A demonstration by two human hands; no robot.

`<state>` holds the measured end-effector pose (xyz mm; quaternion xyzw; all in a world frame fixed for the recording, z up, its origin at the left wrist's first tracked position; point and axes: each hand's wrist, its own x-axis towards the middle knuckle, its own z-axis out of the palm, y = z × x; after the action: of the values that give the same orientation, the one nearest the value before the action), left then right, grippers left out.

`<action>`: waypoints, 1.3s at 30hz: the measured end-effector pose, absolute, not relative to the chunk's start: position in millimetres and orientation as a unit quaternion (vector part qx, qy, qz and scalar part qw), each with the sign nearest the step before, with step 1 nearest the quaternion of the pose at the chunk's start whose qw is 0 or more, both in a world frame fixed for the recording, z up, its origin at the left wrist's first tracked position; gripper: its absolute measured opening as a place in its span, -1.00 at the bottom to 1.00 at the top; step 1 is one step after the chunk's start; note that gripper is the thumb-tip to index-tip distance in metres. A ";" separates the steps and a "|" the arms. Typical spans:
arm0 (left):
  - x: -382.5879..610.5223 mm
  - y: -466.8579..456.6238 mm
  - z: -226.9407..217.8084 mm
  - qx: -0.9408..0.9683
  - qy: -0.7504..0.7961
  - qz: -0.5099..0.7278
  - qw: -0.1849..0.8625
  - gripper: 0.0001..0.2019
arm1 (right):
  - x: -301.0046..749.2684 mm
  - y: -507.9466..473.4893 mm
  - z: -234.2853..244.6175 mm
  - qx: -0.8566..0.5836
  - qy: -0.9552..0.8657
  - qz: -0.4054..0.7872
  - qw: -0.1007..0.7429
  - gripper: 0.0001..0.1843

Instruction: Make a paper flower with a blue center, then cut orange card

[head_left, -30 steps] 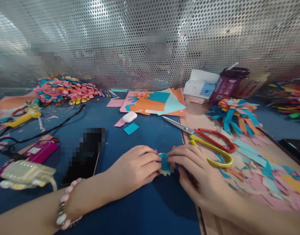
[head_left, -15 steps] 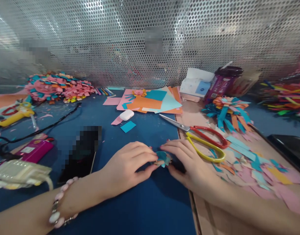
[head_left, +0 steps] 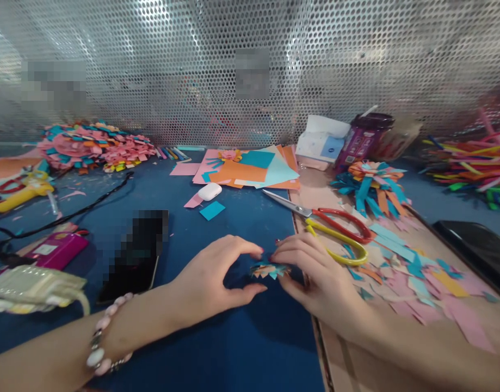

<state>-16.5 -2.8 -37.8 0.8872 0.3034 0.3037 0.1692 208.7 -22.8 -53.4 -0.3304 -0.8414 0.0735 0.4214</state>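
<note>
A small paper flower point(head_left: 269, 270) in blue and peach, with pointed petals, is pinched at its right side by my right hand point(head_left: 313, 269). My left hand point(head_left: 217, 275) is at the flower's left side, thumb and forefinger spread apart around it and gripping nothing. A beaded bracelet circles my left wrist. Just beyond my right hand lies a pair of scissors point(head_left: 304, 210) with one red and one yellow handle, blades pointing to the far left. A blue paper square point(head_left: 212, 210) and a white earbud case point(head_left: 209, 191) lie farther off on the blue table point(head_left: 241, 348).
Left are a dark phone point(head_left: 137, 256), a magenta box point(head_left: 62, 250) and a yellow glue gun point(head_left: 21, 198). Behind are a heap of paper flowers point(head_left: 94, 144) and coloured sheets point(head_left: 237, 174). Paper scraps point(head_left: 425, 283) cover the cardboard at right, near a purple cup point(head_left: 364, 139).
My left thumb and forefinger have come apart and off the flower. The flower has tilted flatter in my right hand, showing its petal edges. The view has shifted slightly.
</note>
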 end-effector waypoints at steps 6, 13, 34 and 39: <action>-14.0 -7.9 -41.2 0.864 0.311 0.346 0.194 -0.46 | 202.4 -33.2 -49.3 -0.353 -0.824 0.117 0.427 -0.81; -11.6 -15.2 -34.0 0.854 0.316 0.362 0.199 -0.45 | 198.1 -36.3 -44.7 -0.363 -0.815 0.150 0.426 -0.74; -8.4 -14.8 -29.1 0.783 0.341 0.356 0.378 -0.56 | 200.9 -31.3 -42.3 -0.398 -0.767 0.307 0.398 -0.94; -10.7 -19.6 -33.0 0.828 0.319 0.372 0.271 -0.43 | 198.1 -35.4 -42.2 -0.328 -0.813 0.162 0.454 -0.83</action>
<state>-10.7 -19.6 -33.0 0.8284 0.3187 0.3723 0.2713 198.1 -35.4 -42.2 -0.3276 -0.8127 0.1616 0.4541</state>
